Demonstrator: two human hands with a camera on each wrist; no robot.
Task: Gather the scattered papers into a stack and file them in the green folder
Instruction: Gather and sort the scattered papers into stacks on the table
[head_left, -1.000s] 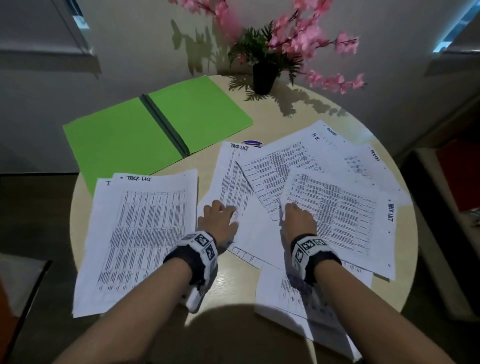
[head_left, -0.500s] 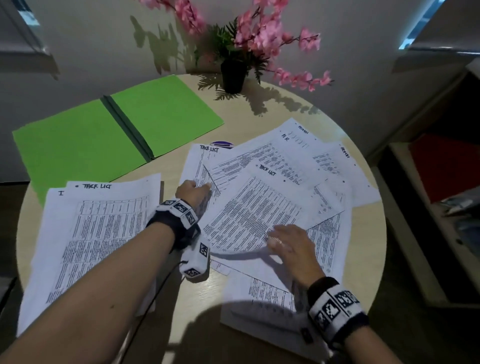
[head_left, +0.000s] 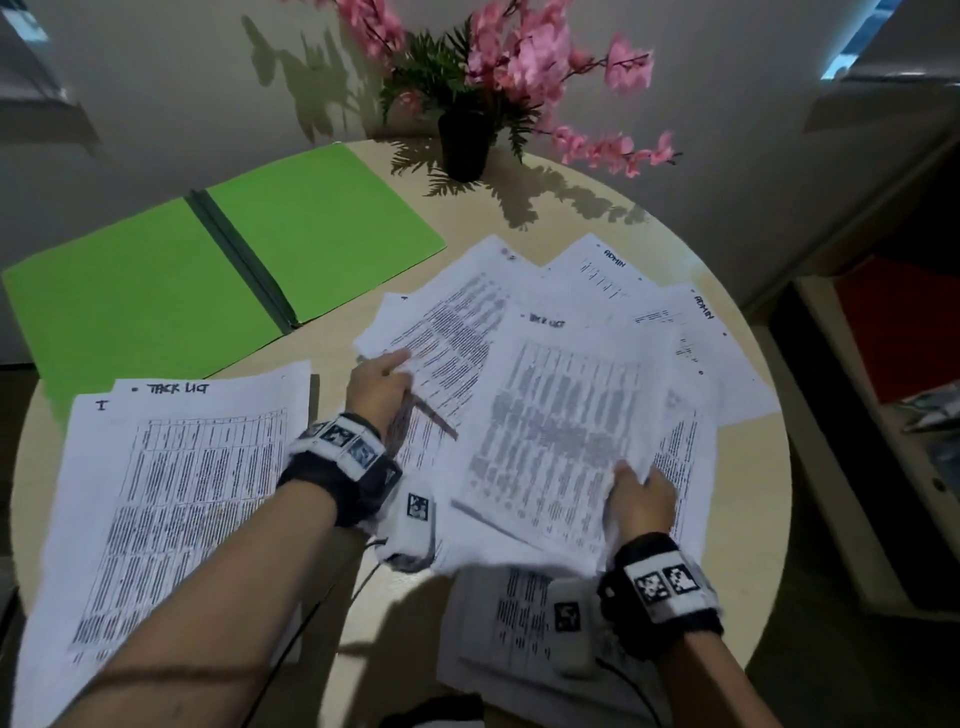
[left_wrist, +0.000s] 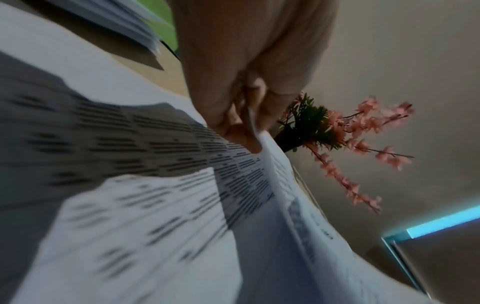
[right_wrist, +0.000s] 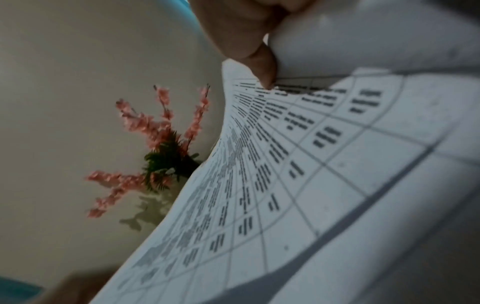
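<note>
White printed papers lie fanned over the right half of a round table. My left hand pinches the left edge of one sheet in the pile. My right hand grips the near right corner of the raised top sheet, thumb on top. Two more sheets lie flat at the near left. Another sheet sits under my right wrist at the near edge. The green folder lies open and flat at the far left.
A black pot of pink flowers stands at the table's far edge against the wall. A low shelf with a red item is off to the right. Bare tabletop shows between my forearms.
Both hands went from resting on the papers to gripping them. The right hand shifted right and lifted the top sheet's corner; the sheets have been drawn closer together.
</note>
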